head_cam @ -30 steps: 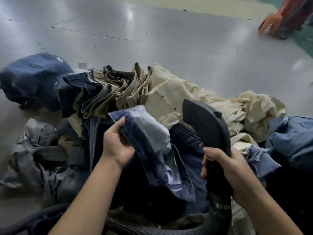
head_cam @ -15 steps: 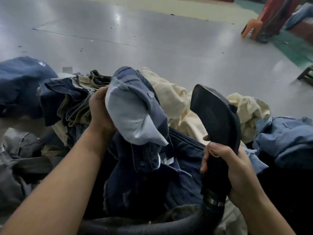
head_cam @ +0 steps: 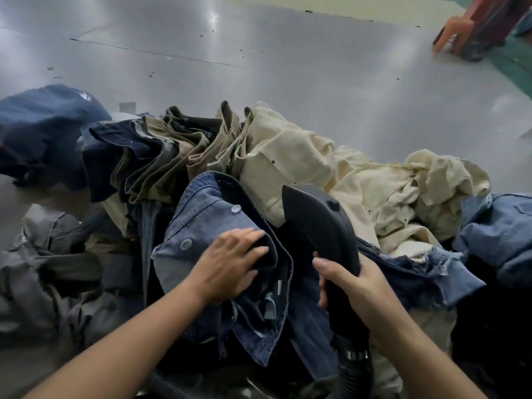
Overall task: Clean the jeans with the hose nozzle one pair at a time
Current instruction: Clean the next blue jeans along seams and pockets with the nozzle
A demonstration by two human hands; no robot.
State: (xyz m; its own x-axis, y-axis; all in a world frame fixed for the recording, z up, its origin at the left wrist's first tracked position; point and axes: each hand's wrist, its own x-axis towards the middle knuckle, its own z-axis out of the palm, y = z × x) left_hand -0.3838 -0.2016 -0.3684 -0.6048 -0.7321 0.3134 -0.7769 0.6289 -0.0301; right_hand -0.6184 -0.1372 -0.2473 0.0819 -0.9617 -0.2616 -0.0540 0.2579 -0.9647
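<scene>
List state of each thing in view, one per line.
left hand: resting on the blue jeans, fingers fairly straight
right hand: gripping the hose nozzle handle
hose nozzle: held upright, tip raised above the pile
blue jeans: unfolded, crumpled on top of the pile
cream trousers: crumpled, heaped behind the nozzle
folded trousers: stacked in a row, untouched
</scene>
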